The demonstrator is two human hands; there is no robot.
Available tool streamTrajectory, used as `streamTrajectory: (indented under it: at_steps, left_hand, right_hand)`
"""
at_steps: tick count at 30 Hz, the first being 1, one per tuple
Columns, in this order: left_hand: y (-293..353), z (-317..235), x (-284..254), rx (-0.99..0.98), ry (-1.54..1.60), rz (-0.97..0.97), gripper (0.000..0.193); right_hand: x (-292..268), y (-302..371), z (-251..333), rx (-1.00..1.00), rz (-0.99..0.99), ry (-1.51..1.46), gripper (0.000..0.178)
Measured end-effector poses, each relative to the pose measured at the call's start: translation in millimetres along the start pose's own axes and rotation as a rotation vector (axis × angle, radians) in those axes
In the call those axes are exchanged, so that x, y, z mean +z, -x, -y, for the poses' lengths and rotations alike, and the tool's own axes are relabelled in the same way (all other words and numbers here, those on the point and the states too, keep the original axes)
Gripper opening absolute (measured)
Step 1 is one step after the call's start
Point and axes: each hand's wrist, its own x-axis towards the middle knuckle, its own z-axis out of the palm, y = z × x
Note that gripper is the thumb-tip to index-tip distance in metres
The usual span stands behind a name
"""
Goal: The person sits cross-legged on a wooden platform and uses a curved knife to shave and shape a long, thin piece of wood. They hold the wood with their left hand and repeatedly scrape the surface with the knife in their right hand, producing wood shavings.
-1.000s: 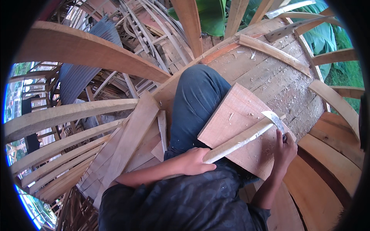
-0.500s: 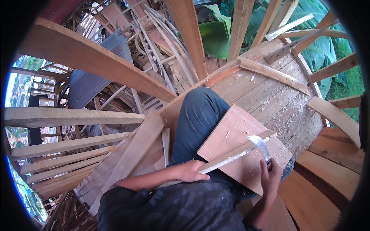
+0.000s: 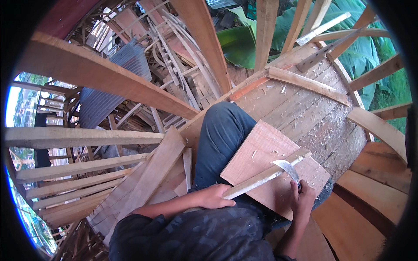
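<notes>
My left hand (image 3: 214, 196) is closed around a narrow wooden stick (image 3: 254, 180), which slants up to the right over a flat wooden board (image 3: 273, 196). That board lies across my lap, with a few curled shavings on it. In my right hand (image 3: 303, 197) is the handle of a curved-blade knife (image 3: 287, 168); my fingers wrap the handle and hide most of it. The shiny blade arcs to the left and lies over the stick's upper part, seemingly touching it.
Plank flooring (image 3: 300, 114) littered with shavings extends ahead to the right. A loose wooden batten (image 3: 308, 86) lies on it. Thick upright timbers (image 3: 117, 80) rise around me on both sides. Beyond them are stacked lumber, a corrugated metal sheet (image 3: 116, 82) and large green leaves (image 3: 238, 43).
My right hand and the knife have moved slightly left and down along the stick. The left hand keeps its grip, and the whole view has shifted a little.
</notes>
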Motion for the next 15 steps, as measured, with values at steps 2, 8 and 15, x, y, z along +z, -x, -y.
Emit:
streamTrajectory:
  at_steps: [2,8,15]
  left_hand:
    - [-3,-1,-2,0.006,-0.012,-0.024,0.044]
    - [-5,-6,1,-0.061,0.017,0.001,0.043]
    - [-7,0,3,-0.012,0.003,-0.022,0.044]
  right_hand:
    - [1,-3,-7,-0.008,0.038,-0.033,0.044]
    - [4,-7,-7,-0.098,-0.098,0.086,0.048]
    - [-5,-21,-27,-0.037,-0.192,0.275,0.05]
